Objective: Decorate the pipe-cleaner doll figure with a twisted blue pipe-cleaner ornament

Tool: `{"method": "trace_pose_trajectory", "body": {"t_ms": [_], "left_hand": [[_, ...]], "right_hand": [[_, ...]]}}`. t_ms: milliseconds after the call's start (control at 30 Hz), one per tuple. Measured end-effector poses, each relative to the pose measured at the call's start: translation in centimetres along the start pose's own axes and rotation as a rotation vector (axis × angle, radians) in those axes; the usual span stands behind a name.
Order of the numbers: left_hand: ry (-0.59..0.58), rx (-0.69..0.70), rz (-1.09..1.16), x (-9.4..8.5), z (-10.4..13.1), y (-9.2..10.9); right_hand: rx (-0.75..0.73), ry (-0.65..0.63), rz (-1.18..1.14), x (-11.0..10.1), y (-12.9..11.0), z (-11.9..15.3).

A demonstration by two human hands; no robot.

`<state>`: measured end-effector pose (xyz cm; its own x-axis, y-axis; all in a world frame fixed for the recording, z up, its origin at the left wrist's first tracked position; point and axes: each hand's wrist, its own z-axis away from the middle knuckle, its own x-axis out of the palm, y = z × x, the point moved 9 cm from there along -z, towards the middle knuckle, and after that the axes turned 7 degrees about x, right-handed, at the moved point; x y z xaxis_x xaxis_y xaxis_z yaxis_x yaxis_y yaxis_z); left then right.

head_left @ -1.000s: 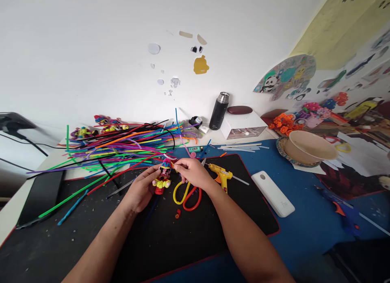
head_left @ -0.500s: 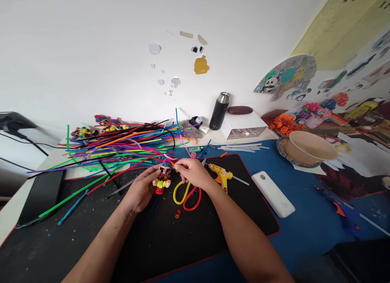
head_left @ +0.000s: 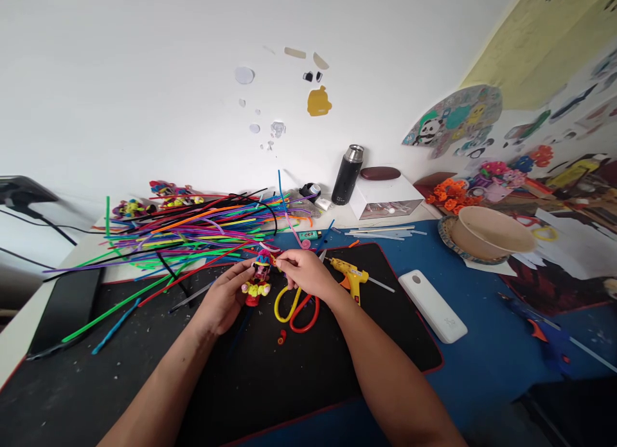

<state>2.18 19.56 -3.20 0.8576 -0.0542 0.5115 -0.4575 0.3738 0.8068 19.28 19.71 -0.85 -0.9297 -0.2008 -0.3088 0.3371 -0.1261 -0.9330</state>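
Note:
A small multicoloured pipe-cleaner figure (head_left: 256, 288), yellow at the middle and red at its base, stands upright over the black mat. My left hand (head_left: 226, 297) is closed around its left side. Beside the figure's head, the fingertips of my right hand (head_left: 301, 271) pinch a small orange-yellow piece, its exact kind too small to make out. Just below my right hand lie scissors (head_left: 304, 315) with one yellow and one red handle loop. A little red coil (head_left: 282, 337) rests on the mat in front of them.
Loose pipe cleaners (head_left: 193, 232) form a wide pile at the back left. Right of my hand lies a yellow glue gun (head_left: 354, 279), with a white power bank (head_left: 432, 306) farther right. A black thermos (head_left: 347, 177) stands by the wall. The black mat (head_left: 270, 395) covers the front.

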Motion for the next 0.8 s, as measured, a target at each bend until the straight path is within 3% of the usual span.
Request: {"method": "trace_pose_trajectory", "body": {"t_ms": [800], "left_hand": [[-0.038, -0.016, -0.008, 0.1, -0.2, 0.0]], "right_hand": [[0.036, 0.027, 0.012, -0.4, -1.1, 0.5]]}}
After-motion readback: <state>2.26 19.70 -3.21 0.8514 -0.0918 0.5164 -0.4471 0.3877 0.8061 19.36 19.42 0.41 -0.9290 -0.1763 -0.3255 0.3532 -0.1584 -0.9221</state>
